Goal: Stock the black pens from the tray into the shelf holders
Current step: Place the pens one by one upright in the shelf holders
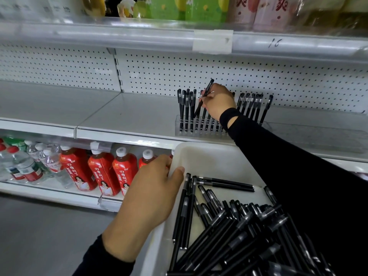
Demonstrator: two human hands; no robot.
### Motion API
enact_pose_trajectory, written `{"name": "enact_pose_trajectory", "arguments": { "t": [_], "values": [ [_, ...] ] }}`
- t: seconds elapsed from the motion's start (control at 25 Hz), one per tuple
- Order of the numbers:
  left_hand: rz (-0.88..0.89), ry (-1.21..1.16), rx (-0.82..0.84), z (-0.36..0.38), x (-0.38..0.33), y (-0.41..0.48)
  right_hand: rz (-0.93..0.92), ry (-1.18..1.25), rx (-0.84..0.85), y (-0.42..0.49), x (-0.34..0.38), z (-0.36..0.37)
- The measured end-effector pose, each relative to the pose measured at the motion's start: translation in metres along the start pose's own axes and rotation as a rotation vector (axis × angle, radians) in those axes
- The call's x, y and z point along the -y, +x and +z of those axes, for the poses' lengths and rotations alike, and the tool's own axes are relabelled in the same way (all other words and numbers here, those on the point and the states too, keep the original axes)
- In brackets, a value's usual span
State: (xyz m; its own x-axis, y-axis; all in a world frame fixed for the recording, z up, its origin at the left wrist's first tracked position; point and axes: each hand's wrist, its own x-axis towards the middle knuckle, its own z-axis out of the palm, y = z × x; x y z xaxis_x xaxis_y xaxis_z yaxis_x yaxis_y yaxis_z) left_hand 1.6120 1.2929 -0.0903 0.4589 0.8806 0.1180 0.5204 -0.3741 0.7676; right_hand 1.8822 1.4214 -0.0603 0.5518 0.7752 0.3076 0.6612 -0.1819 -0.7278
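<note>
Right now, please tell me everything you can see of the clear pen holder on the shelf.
The clear pen holder is a long, low block, plastic by its look, lying on the grey shelf before the pegboard. Black pens stand in it, most nearly upright. The right hand holds one tilted pen at its left part.

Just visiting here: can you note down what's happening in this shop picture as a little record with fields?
left hand: grips the white tray by its rim
right hand: pinches a tilted black pen at the clear holder
clear holder: stands on the shelf, upright pens in it
white tray: loose pens piled inside
lower shelf: red bottles
</note>
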Motion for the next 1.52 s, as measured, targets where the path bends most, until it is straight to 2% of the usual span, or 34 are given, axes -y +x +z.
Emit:
{"name": "enact_pose_trajectory", "arguments": {
  "t": [0.28, 0.52, 1.04, 1.2, 1.32, 1.36, 1.4, 1.52],
  "values": [
    [-0.002, -0.008, 0.008, 0.000, 0.001, 0.000, -0.060, -0.258, -0.036, -0.005, -0.004, -0.007],
    [-0.010, -0.001, 0.007, 0.000, -0.001, 0.001, -0.035, -0.425, 0.152, -0.008, -0.003, 0.002],
    [-0.004, 0.007, 0.009, 0.001, 0.000, 0.002, -0.014, -0.606, 0.282, -0.013, -0.001, 0.011],
    [-0.004, 0.014, 0.003, -0.001, -0.001, 0.000, -0.016, -0.525, 0.252, -0.018, 0.008, -0.009],
    [0.001, 0.010, -0.003, -0.001, 0.000, 0.000, -0.139, -0.526, 0.142, -0.041, 0.027, -0.045],
    [0.001, 0.009, -0.005, -0.001, 0.001, 0.000, -0.171, -0.505, 0.180, -0.054, 0.035, -0.061],
    [0.002, 0.006, -0.006, 0.000, 0.001, 0.000, -0.173, -0.464, 0.301, -0.068, 0.044, -0.078],
    [0.005, 0.008, -0.006, 0.002, 0.000, 0.000, -0.068, -0.348, 0.896, -0.109, 0.061, -0.115]
  ]
}}
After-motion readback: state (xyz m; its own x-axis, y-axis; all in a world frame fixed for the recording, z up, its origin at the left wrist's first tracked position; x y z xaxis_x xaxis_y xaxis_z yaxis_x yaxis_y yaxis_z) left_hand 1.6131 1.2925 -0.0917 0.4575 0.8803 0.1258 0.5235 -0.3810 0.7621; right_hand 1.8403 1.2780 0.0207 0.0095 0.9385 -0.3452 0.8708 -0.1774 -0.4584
